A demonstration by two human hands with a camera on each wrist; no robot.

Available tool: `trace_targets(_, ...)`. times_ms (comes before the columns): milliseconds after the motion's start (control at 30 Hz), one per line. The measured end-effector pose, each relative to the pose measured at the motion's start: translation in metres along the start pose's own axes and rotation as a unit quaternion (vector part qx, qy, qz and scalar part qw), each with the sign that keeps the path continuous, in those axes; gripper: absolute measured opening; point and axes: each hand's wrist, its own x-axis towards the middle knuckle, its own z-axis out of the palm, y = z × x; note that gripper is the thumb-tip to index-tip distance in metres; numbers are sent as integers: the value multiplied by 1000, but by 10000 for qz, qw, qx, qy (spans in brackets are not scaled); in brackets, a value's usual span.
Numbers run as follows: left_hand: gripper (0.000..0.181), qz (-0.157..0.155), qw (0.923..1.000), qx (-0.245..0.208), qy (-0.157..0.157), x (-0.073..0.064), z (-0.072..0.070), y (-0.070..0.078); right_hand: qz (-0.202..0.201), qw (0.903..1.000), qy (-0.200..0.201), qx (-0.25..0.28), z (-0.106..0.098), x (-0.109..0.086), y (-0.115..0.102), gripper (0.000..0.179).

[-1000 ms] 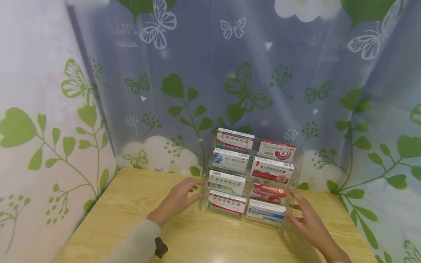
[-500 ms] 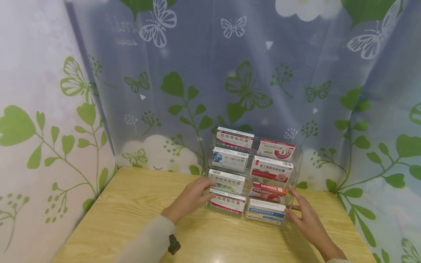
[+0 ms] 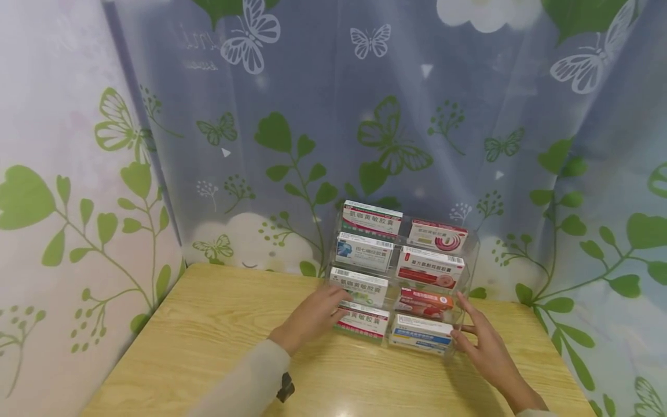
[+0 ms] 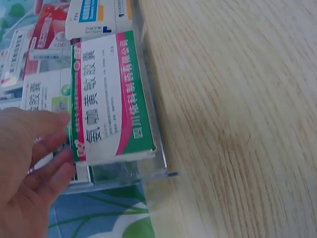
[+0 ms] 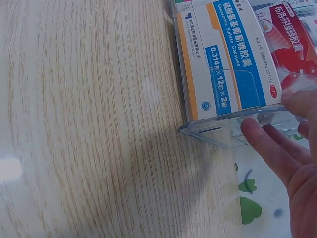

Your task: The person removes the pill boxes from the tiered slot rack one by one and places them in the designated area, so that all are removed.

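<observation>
A clear plastic display rack leans back on the table, filled with medicine boxes in two columns. My left hand reaches over its lower left side, thumb and fingers spread at the end of the white, red and green capsule box in the bottom row. Just above sits a white box with green print, partly covered by that hand. My right hand holds the rack's right side, thumb at its front edge beside the blue-and-white glucosamine box, other fingers along the side wall. A red capsule box is above that one.
Wood-grain table surrounds the rack. Behind stands a blue curtain printed with butterflies and leaves, close to the rack's back. Upper rows hold several more boxes, including a red-and-white one. A dark strap piece hangs at the left sleeve.
My left hand has moved right from beside the rack to over its lower left boxes. The right hand stays at the rack's right side; the boxes keep their places.
</observation>
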Motion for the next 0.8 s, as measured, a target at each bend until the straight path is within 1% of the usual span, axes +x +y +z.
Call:
trace_targets(67,31,5,9996,278,-32,0,1,2,3,10000,-4,-1,0,0,0,86)
trace_targets(133,34,-8,9990,440,-42,1,1,4,9,10000,-6,1,0,0,0,86)
trace_targets(300,36,-40,9983,588,-22,2,2,8,34,10000,-20,11,0,1,-1,85)
trace_targets(467,33,60,9951,979,-88,2,5,10,-18,10000,-13,11,0,0,-1,85)
trace_targets(600,34,87,9936,1115,-137,3,5,11,-38,10000,-5,-2,0,1,-1,86)
trace_targets(700,34,153,9942,1062,7,3,3,13,-24,10000,-5,-41,0,1,-1,86)
trace_targets(800,32,339,9942,967,311,2,-4,12,0,10000,-7,-55,0,1,-2,87)
